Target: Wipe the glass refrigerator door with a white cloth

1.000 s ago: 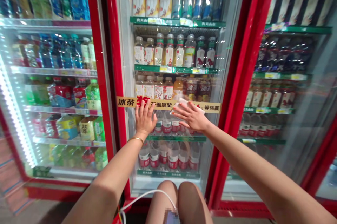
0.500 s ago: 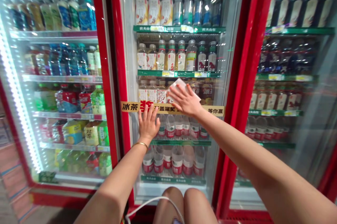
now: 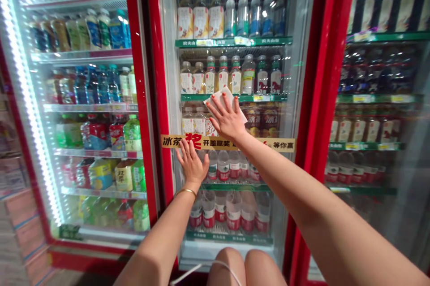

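My right hand (image 3: 229, 120) lies flat with spread fingers on a white tissue or wipe (image 3: 240, 113), pressed against the glass door (image 3: 235, 165) of the middle drinks cooler. The tissue sticks out above and to the right of the fingers, in front of a shelf of bottled drinks. Lower and to the left, my left hand (image 3: 193, 162) rests open on the same glass, its fingertips at the lower edge of a yellow banner sticker (image 3: 217, 143). That hand holds nothing, and a gold bangle (image 3: 186, 192) circles its wrist.
Red door frames (image 3: 161, 97) flank the middle cooler. More coolers stand on both sides, with rows of drinks such as tea bottles (image 3: 262, 75) and water bottles (image 3: 233, 210). Stacked cartons (image 3: 28, 214) are at lower left. A white cord (image 3: 188, 273) crosses near my knees (image 3: 225, 268).
My right hand and the tissue have slid left and slightly up across the glass. My left hand stays in nearly the same place. The whole view has shifted a little.
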Available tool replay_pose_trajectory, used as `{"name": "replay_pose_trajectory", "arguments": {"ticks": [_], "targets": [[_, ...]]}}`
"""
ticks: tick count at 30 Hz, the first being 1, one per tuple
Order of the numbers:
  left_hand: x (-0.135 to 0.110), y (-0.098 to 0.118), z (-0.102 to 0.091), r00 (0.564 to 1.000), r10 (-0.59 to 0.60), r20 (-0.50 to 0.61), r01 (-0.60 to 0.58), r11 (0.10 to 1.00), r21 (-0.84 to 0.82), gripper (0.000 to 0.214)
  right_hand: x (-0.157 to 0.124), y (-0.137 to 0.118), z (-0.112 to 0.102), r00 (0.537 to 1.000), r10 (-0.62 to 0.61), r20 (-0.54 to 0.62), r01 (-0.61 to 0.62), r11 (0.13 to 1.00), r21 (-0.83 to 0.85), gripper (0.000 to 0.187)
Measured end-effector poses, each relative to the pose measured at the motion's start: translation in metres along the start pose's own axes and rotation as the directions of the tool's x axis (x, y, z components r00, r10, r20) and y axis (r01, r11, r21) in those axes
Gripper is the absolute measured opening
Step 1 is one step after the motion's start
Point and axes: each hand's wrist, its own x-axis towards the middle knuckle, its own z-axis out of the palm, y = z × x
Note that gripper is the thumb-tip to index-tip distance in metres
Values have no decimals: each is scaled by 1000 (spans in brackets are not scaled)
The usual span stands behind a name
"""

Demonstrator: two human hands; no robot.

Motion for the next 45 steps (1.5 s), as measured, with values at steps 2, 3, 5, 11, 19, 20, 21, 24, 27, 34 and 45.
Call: {"name": "replay_pose_trajectory", "arguments": {"ticks": [2, 3, 5, 11, 19, 20, 21, 24, 27, 34, 45], "targets": [[0, -1, 1, 1000, 7, -9, -7, 1000, 6, 94, 1, -15, 5, 983, -159, 88, 158, 987, 24, 71], [0, -1, 1, 1000, 13, -14, -13, 1000, 9, 93, 1, -21, 7, 941, -300, 154, 295, 954, 54, 68], [0, -1, 1, 999, 23, -23, -22, 1000, 14, 92, 4, -24, 9, 855, -467, 225, 458, 884, 93, 65], [0, 1, -4, 1000, 18, -6, -18, 1000, 23, 91, 25, 16, -1, 968, 226, -106, -231, 972, -37, 75], [-1, 1, -5, 1000, 1, 20, 0, 1000, -29, 95, -156, -16, -3, 998, -2, 58, -1, 999, 51, 73], [-1, 0, -5, 1000, 6, 30, -5, 999, -35, 97, -180, -10, -10, 998, 26, 52, -27, 999, 35, 71], [-2, 0, -5, 998, 28, 53, -26, 999, -42, 97, -199, -2, -17, 996, 81, 31, -81, 997, 14, 70], [-3, -1, -7, 974, 157, 162, -146, 986, -76, 89, -235, 13, -23, 956, 289, -54, -291, 956, -40, 74], [-4, -5, -12, 925, 283, 252, -261, 958, -119, 83, -260, -21, -1, 925, 376, -57, -379, 924, -49, 77], [-5, -17, -16, 872, 390, 294, -378, 920, -102, 90, -317, -80, 27, 941, 337, 34, -338, 941, 10, 67], [-5, -20, -19, 879, 389, 275, -376, 921, -101, 82, -322, -127, 41, 896, 375, 237, -382, 924, -16, 69]]}}
